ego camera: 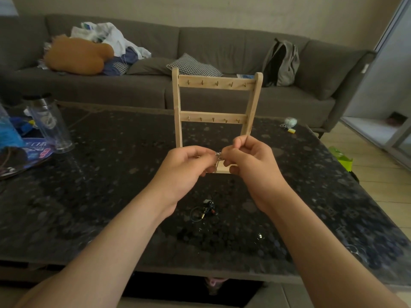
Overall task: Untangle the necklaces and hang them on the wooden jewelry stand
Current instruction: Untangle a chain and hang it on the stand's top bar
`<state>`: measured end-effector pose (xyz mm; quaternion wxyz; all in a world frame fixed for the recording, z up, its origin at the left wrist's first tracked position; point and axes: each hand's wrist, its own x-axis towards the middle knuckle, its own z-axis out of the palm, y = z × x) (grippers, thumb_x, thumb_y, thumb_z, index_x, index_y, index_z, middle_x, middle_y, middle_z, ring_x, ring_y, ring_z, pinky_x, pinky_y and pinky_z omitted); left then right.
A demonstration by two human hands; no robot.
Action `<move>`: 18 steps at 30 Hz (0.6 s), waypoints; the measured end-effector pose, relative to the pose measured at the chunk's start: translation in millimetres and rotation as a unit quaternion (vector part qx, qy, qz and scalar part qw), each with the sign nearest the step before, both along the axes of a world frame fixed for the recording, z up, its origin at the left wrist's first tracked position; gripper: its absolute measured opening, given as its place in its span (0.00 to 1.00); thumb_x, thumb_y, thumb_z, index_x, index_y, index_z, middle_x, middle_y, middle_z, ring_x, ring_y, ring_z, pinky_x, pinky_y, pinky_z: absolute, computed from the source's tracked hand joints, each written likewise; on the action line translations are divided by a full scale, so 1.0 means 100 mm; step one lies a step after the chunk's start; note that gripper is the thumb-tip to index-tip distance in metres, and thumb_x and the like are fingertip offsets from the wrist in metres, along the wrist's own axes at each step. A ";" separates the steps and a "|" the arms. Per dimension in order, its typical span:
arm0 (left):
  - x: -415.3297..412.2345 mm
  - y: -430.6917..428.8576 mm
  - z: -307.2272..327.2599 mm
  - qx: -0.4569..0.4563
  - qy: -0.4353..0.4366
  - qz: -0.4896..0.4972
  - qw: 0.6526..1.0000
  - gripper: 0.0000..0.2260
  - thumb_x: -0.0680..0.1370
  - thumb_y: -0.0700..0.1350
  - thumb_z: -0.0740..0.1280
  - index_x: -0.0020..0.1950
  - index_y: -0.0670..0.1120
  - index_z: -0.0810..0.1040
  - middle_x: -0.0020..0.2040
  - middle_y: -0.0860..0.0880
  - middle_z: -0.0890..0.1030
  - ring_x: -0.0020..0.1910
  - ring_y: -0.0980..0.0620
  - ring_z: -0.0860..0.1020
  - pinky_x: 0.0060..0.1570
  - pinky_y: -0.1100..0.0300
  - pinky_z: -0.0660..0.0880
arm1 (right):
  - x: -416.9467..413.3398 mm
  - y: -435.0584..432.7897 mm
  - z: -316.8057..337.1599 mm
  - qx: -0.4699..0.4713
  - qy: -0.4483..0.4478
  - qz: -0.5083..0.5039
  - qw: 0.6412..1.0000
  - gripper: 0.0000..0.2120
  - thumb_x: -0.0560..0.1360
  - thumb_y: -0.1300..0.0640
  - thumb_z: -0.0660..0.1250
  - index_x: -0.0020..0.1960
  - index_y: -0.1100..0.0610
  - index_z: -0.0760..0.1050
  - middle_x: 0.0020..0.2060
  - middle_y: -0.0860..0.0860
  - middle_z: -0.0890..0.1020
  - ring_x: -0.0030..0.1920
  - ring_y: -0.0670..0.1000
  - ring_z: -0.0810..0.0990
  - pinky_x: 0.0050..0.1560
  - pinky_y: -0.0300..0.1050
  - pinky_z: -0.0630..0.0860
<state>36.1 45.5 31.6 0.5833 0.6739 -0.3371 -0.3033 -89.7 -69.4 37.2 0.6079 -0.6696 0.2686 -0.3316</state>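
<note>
Both hands, left hand (189,162) and right hand (246,156), pinch the silver necklace tangle (218,155) directly before the wooden jewelry stand (216,84), its hooks above.

Speckled table (111,196), wooden stand (213,117), necklace tangle (205,210), clear bottle (50,123)

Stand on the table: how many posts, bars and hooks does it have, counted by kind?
Posts: 2
Bars: 2
Hooks: 10, 5 on each bar
Total: 14 parts of the stand, with every hook bare.
</note>
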 end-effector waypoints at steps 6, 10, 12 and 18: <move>-0.01 0.00 0.00 -0.014 -0.018 0.004 1.000 0.06 0.83 0.50 0.71 0.53 0.53 0.88 0.46 0.55 0.88 0.48 0.61 0.84 0.53 0.60 0.75 | 0.00 -0.01 -0.02 -0.019 0.014 -0.013 1.000 0.09 0.78 0.66 0.70 0.45 0.55 0.75 0.39 0.54 0.83 0.40 0.49 0.80 0.45 0.44 0.76; -0.01 -0.01 0.00 -0.015 -0.009 -0.003 1.000 0.09 0.85 0.51 0.68 0.55 0.52 0.88 0.49 0.54 0.87 0.50 0.59 0.83 0.55 0.58 0.75 | -0.01 0.02 -0.03 -0.091 0.041 -0.011 0.995 0.05 0.78 0.64 0.73 0.51 0.56 0.83 0.40 0.51 0.87 0.39 0.48 0.84 0.41 0.37 0.80; -0.01 -0.01 -0.02 -0.012 -0.025 -0.007 1.000 0.09 0.86 0.51 0.67 0.56 0.52 0.88 0.45 0.59 0.87 0.46 0.65 0.82 0.54 0.60 0.75 | -0.01 0.03 -0.03 -0.124 0.049 -0.017 0.991 0.06 0.78 0.63 0.74 0.52 0.54 0.85 0.42 0.50 0.89 0.43 0.47 0.87 0.46 0.38 0.83; 0.01 -0.02 -0.04 -0.010 -0.056 -0.003 0.998 0.10 0.87 0.50 0.65 0.59 0.53 0.86 0.44 0.62 0.86 0.47 0.68 0.81 0.54 0.62 0.74 | -0.03 0.03 -0.05 -0.202 0.073 -0.039 0.976 0.04 0.79 0.60 0.74 0.48 0.54 0.87 0.39 0.46 0.88 0.41 0.45 0.87 0.44 0.37 0.84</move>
